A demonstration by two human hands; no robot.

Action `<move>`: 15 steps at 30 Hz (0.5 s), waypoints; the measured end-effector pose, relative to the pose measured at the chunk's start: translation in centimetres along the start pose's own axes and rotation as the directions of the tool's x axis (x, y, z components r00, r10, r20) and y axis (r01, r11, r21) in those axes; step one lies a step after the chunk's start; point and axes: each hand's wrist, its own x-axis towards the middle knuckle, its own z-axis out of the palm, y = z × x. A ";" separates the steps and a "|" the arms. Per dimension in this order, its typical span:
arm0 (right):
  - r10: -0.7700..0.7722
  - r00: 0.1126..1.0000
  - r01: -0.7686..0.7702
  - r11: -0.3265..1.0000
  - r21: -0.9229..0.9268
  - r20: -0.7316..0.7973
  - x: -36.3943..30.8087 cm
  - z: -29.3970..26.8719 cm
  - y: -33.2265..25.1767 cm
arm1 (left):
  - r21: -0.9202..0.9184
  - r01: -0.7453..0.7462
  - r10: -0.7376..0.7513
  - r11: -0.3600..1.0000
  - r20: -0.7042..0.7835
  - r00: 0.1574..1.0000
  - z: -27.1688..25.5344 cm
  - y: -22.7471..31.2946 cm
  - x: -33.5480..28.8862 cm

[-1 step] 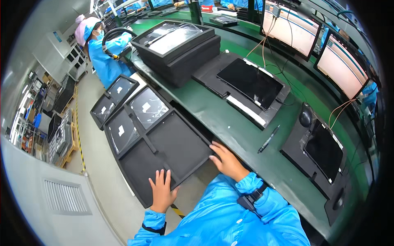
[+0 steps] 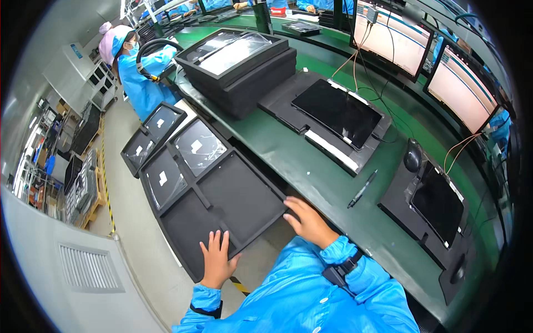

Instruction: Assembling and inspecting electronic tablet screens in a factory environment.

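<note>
A black foam tray [image 2: 243, 191] with several compartments lies at the left of the bench. Two of its far compartments hold flat panels [image 2: 200, 146] under clear film with white labels; the two nearer ones show bare black foam. My left hand [image 2: 218, 265] rests on the tray's near edge, its fingers spread and stretched out. At the tray's right corner my right hand [image 2: 312, 225] touches the rim with its fingertips, thumb apart from the fingers. Neither hand is wrapped round anything.
Stacked black foam trays [image 2: 239, 75] stand on the green bench [image 2: 311, 194]. Two black screens [image 2: 337, 112] lie on foam pads, wired toward upright monitors [image 2: 391, 39]. A pen [image 2: 362, 190] and black mouse [image 2: 412, 155] are nearby. A co-worker in blue [image 2: 141, 83] stands far left.
</note>
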 end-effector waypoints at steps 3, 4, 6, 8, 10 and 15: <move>-0.023 0.998 0.023 1.000 0.007 0.062 -2.4 -1.3 0.8 | 0.004 0.000 0.000 1.000 0.057 0.998 -0.4 0.2 0.2; 0.041 0.996 -0.044 0.999 0.029 0.074 -3.1 -1.8 1.0 | 0.011 -0.006 0.005 1.000 0.066 0.998 -0.5 0.3 0.4; 0.096 0.991 -0.102 0.993 0.053 0.094 -3.7 -2.6 0.1 | -0.005 0.005 -0.005 1.000 0.069 0.998 -0.5 0.2 0.6; 0.009 0.990 -0.004 0.999 -0.037 0.144 -4.1 -3.5 -2.0 | -0.017 0.025 -0.024 1.000 0.073 0.997 -0.8 -0.2 0.6; 0.022 0.976 -0.006 0.997 -0.071 0.218 -4.7 -4.3 -4.7 | -0.013 0.056 -0.055 0.998 0.082 0.995 -0.9 -0.7 1.3; -0.050 0.947 0.108 0.980 -0.168 0.316 -5.8 -7.6 -8.3 | 0.064 0.107 -0.117 0.992 0.202 0.972 -2.5 -0.5 3.8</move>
